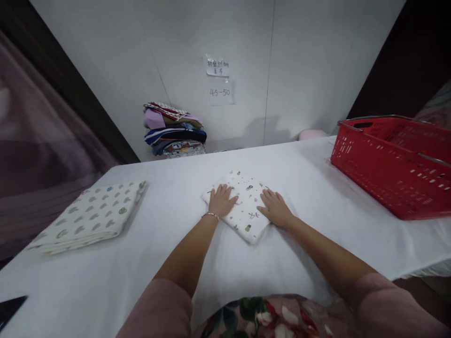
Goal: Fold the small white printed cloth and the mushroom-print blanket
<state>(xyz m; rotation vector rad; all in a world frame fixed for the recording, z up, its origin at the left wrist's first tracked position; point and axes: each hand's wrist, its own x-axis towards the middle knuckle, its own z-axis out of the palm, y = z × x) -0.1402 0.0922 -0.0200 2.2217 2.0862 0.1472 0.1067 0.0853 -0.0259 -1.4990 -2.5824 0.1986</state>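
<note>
Nearest the camera is the front of a flower-printed garment (275, 317), at six o'clock, with a pink sleeve reaching forward on either side. Taking the middle of the white-covered table (179, 197) as the centre of the dial, a folded white cloth (248, 202) printed with small plant-like motifs lies right there, one corner pointing roughly toward the wearer. The left hand (221, 202) rests on its nine o'clock side, palm down, a thin bracelet (210, 215) on the wrist; the right hand (276, 208) rests on its three o'clock side. The fingers of both are extended and laid flat on the fabric, released, grasping nothing. Well apart at nine o'clock lies a second folded cloth (95, 213), pale with grey cloud-like shapes and a few coloured figures. A red plastic basket (391, 178) with metal handles stands between two and three o'clock. At ten o'clock, beyond the table's far edge, is a stack of folded textiles (174, 129) in mixed colours. Toward twelve, two handwritten labels (221, 92) are stuck to the pale wall (306, 61), the lower reading "45-50". A dark object (12, 307) is cut off at eight o'clock.
</note>
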